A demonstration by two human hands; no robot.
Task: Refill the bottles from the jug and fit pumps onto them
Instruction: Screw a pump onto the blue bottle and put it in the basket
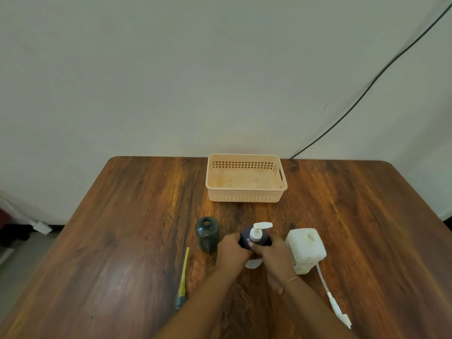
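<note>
bottle (254,241) between both hands' curled fingers (233,238)

Both forearms are bare, with no sleeves visible. The right hand (270,253) carries a thin, pale pinkish-orange bangle (292,280) at the wrist. The left hand (231,249) shows no jewellery or covering.

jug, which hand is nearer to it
Right. The right hand grips the pump bottle on the side facing the jug, with only a small gap to it. The left hand holds the bottle's far side, further from the jug.
</note>
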